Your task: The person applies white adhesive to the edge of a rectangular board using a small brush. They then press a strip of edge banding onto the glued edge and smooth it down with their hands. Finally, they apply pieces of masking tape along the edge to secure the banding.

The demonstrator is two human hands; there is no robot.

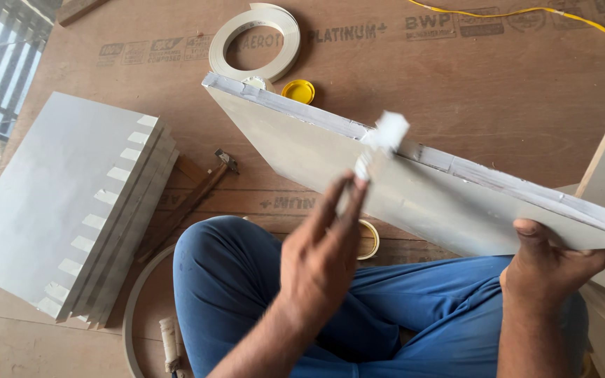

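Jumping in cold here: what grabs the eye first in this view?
The long white board slanting across the middle, its near end gripped from below by the right hand, while the left hand pinches a white strip at its top edge. Next, the stack of white panels on the floor at left, and the edge-band roll at top.

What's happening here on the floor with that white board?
A person in blue trousers sits on a brown plywood sheet and props a flat white laminated board on edge. The right hand grips the board's lower side. The left hand pinches a small white strip at the board's top edge. A roll of white edge banding and a yellow round cap lie behind, a stack of white panels and a hammer to the left.
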